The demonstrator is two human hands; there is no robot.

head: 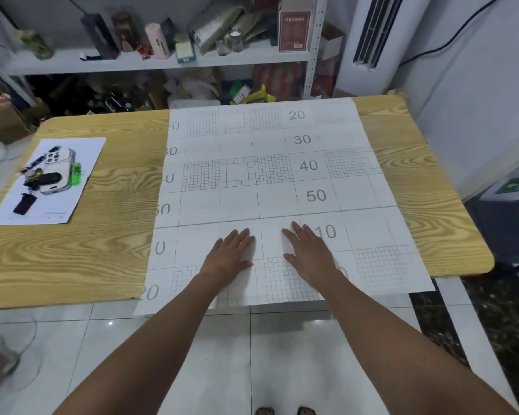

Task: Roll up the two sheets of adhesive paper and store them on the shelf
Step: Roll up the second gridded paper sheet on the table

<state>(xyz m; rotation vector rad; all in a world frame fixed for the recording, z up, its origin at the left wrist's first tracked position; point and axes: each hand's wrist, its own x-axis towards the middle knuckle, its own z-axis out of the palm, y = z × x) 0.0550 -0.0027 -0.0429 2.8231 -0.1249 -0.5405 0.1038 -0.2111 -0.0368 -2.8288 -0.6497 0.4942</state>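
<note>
White adhesive paper (276,181) reads 20, 30, 40, 50; left hand (229,254), right hand (309,253) flat, fingers (241,236) straight.

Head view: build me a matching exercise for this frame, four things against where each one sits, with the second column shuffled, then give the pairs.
Things:
1. white gridded adhesive paper
2. left hand
3. silver phone
4. dark red cardboard box

Places:
A. standing on the white metal shelf
B. on a small white printed sheet at the left of the wood-grain table
C. flat, fingers straight, on the adhesive paper beside the right hand
D. spread over the table, near edge overhanging

Pairs: 1-D, 2-C, 3-B, 4-A
</note>
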